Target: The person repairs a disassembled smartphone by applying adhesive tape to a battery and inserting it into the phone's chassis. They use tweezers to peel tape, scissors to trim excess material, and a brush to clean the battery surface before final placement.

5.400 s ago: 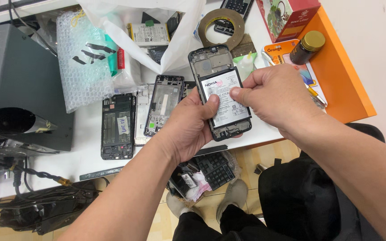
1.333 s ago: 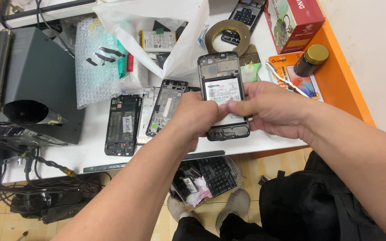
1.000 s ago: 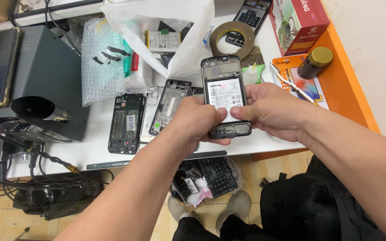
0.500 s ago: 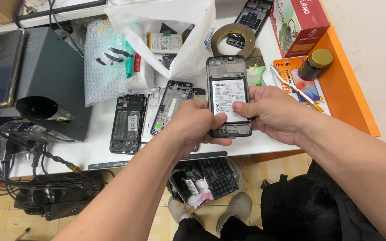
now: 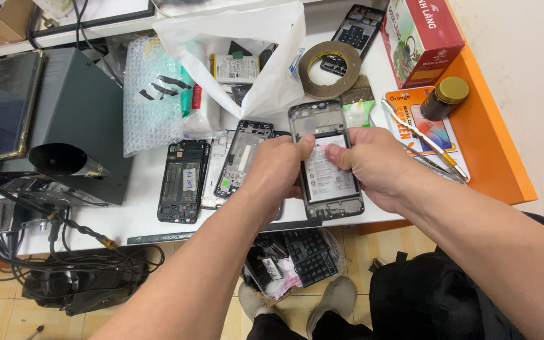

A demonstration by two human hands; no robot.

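Note:
I hold an opened phone frame [image 5: 324, 160] with a white-labelled battery in it, over the front edge of the white table [image 5: 140, 211]. My left hand [image 5: 276, 170] grips its left side, thumb pressing the battery's top left corner. My right hand [image 5: 373, 165] grips the right side, with its thumb on the battery's top edge. Two more bare phone frames lie to the left: a silver one [image 5: 242, 158] right beside my left hand and a black one [image 5: 182, 181] further left.
A tape roll [image 5: 330, 61], white plastic bag [image 5: 247, 50], bubble wrap [image 5: 152, 94] and red box [image 5: 422, 38] sit at the back. A dark jar [image 5: 444, 98] and tweezers [image 5: 426, 141] lie right. A black box [image 5: 77, 126] and cables stand left. A bin of parts [image 5: 291, 261] is under the table.
Both thumbs have shifted up onto the battery's top edge, and the phone has stayed in my hands at about the same spot over the table edge.

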